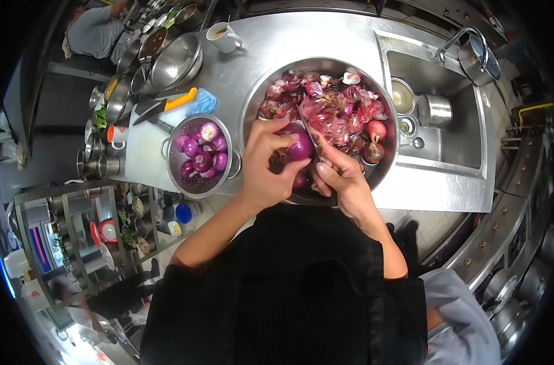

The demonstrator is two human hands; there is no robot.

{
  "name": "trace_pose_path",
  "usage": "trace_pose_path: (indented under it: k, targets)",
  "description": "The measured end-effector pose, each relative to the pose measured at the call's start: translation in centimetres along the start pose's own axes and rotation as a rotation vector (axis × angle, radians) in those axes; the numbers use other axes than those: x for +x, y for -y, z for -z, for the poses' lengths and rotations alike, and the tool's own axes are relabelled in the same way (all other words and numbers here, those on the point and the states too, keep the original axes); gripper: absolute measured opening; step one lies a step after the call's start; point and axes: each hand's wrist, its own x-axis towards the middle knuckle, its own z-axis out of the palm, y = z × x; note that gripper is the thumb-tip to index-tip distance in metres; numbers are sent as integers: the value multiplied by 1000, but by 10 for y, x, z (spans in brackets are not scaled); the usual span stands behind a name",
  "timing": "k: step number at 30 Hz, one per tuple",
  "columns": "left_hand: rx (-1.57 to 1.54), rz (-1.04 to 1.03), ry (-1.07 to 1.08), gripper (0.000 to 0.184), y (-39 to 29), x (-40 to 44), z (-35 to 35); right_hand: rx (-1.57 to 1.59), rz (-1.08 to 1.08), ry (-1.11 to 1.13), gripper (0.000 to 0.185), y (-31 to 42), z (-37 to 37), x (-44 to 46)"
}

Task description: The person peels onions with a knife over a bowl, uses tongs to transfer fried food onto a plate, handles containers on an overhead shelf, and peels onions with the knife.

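Pinched between the thumb and fingers of my left hand (268, 164) is a red onion (301, 148), purple and smooth where it shows. My right hand (347, 185) is closed around a knife, its narrow dark blade (316, 145) upright beside the onion; the handle is mostly hidden in the fingers. Both hands are above a large steel bowl (250, 97) filled with loose papery onion skins (338, 118). Some unpeeled onions (375, 131) lie at the bowl's right side. Left of the bowl, a steel colander (195, 190) holds several peeled red onions (202, 161).
A knife with an orange handle (181, 99) lies by a blue cloth (201, 103) on a white cutting board (144, 155). A mug (224, 38) stands behind. The sink (453, 146) at right holds pots. Large colanders (176, 61) line the left; other people stand nearby.
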Motion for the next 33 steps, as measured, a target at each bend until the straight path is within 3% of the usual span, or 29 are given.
trace_pose_path:
  k: [2, 4, 5, 6, 7, 8, 11, 15, 16, 17, 18, 20, 24, 26, 28, 30, 33]
  targets:
    - [447, -326, 52, 38, -6, 6, 2, 105, -5, 54, 50, 0, 1, 1]
    - [433, -317, 57, 41, -1, 9, 3, 90, -44, 38, 49, 0, 0, 1]
    - [-43, -55, 34, 43, 2, 13, 4, 92, -43, 32, 49, -1, -1, 0]
    - [-515, 210, 10, 44, 4, 15, 6, -106, 53, 1, 49, -3, -1, 1]
    - [-661, 394, 45, 46, 4, 13, 14, -204, 106, -11, 48, -1, -2, 2]
    - [-661, 390, 50, 46, 2, 10, 11, -303, 157, -29, 48, 0, -3, 2]
    - [-174, -9, 45, 46, 2, 0, 1, -168, 47, 5, 47, 10, -7, 2]
    - [-85, -70, 37, 45, 8, 1, 2, 377, -102, 86, 43, 10, -3, -1]
    - [-435, 150, 65, 46, 11, 4, 6, 600, -153, 119, 42, 11, -3, -3]
    - [-783, 371, 92, 47, 12, 6, 9, 597, -154, 120, 42, 10, -3, -4]
    - [-784, 369, 90, 47, 10, 7, 9, 536, -128, 77, 41, 10, -5, -3]
    - [-924, 587, 91, 52, 3, 10, 9, 415, -73, -7, 40, 9, -7, -2]
    - [-642, 625, 127, 55, 1, 11, 12, 39, 19, -22, 33, -9, -3, 3]
    - [-535, 588, 121, 54, 6, 10, 11, 400, -85, 9, 35, -5, -3, 0]
    - [-637, 591, 56, 52, 10, 9, 16, 494, -67, -26, 30, 0, 8, 0]
    - [-738, 595, -9, 50, 12, 9, 24, 591, 119, -63, 27, 18, 27, 1]
    - [-755, 671, 48, 48, 10, 9, 34, 184, 54, -173, 32, 20, 37, -2]
